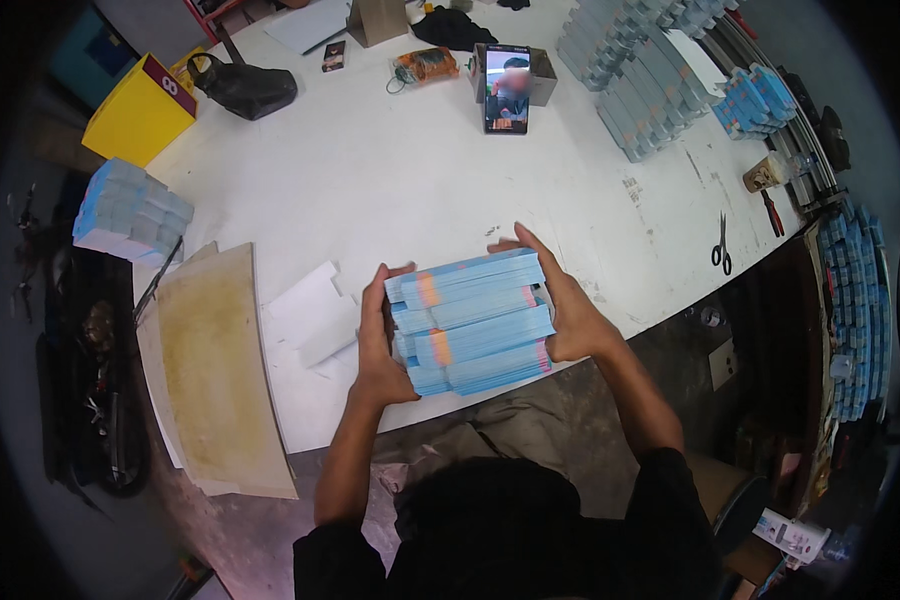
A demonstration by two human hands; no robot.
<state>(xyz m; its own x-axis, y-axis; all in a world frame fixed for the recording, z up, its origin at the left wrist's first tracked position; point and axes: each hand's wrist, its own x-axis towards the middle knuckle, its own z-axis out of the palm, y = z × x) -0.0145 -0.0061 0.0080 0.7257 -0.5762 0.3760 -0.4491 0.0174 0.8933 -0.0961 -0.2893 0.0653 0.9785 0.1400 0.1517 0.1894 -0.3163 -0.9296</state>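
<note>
Clasping the blue stack (478, 312) from both ends, the left hand (378, 358) and right hand (573, 315) have fingers opened wide.

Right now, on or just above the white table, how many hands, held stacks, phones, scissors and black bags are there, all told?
Hands: 2, the left hand and right hand
Blue stack held between them: 1
Phone: 1
Scissors: 1 pair
Black bag: 1
Total: 6
</note>
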